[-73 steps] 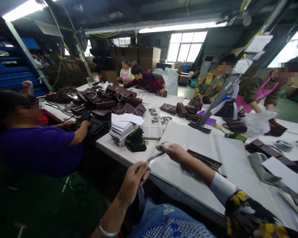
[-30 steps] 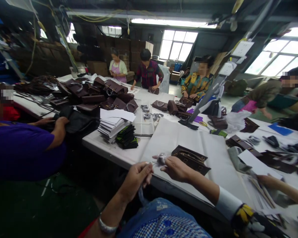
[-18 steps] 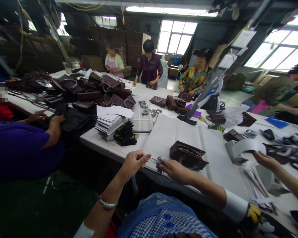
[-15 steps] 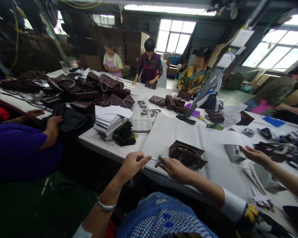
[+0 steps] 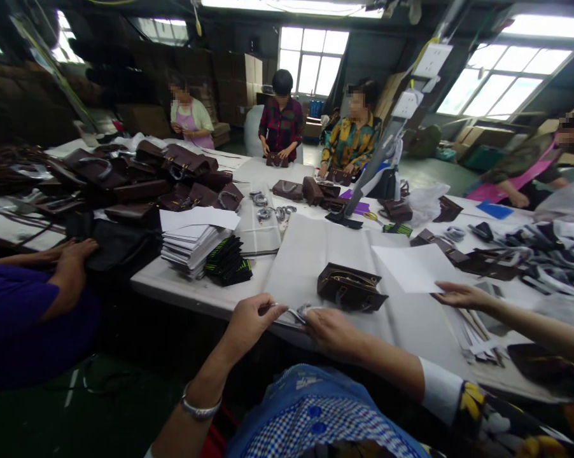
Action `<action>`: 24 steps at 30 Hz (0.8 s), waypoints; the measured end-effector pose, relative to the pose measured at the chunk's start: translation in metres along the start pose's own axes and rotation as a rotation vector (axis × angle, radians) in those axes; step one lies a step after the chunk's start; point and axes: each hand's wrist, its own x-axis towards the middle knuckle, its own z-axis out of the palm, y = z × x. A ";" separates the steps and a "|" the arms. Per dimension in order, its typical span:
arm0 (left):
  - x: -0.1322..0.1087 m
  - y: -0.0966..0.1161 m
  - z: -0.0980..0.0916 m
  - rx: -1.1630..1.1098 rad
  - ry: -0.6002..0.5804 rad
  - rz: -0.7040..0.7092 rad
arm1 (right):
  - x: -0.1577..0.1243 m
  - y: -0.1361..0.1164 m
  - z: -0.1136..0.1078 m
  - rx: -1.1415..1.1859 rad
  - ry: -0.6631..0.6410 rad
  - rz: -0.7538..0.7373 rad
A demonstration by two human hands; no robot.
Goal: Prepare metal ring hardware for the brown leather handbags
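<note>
Brown bags (image 5: pixel 172 172) are heaped on the far left of the bench (image 5: pixel 146 278). Over its near edge, the left hand (image 5: pixel 249 322) pinches one end of a shiny grey strip (image 5: pixel 294 314); the right hand (image 5: pixel 332 331) has its grip closed on the bundled part — partly hidden. If this pinch is too light, the strip could slip down. One dark bag (image 5: pixel 351 289), just beyond, might be bumped by the right hand.

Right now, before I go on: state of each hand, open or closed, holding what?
Left hand: closed, pinching what looks like a wrapped strap.
Right hand: closed, holding the same strap's bunched part.
</note>
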 end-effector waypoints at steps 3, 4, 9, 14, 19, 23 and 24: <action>0.013 -0.009 0.007 0.074 -0.044 0.070 | -0.012 -0.010 -0.004 0.462 -0.062 0.086; 0.016 -0.012 0.011 0.076 -0.077 0.092 | -0.015 -0.013 -0.005 0.668 -0.077 0.144; 0.016 -0.027 0.052 -0.035 -0.158 0.197 | -0.030 -0.015 -0.005 1.471 -0.048 0.336; 0.007 -0.037 0.098 -0.427 -0.404 0.046 | -0.041 -0.018 -0.013 1.824 0.173 0.251; 0.011 -0.011 0.134 -0.440 -0.524 0.022 | -0.057 -0.002 -0.043 1.776 0.584 0.135; 0.015 0.014 0.147 -0.472 -0.616 -0.027 | -0.076 0.031 -0.059 1.087 0.735 0.159; 0.014 0.020 0.148 -0.478 -0.637 -0.059 | -0.083 0.040 -0.058 0.861 0.734 0.183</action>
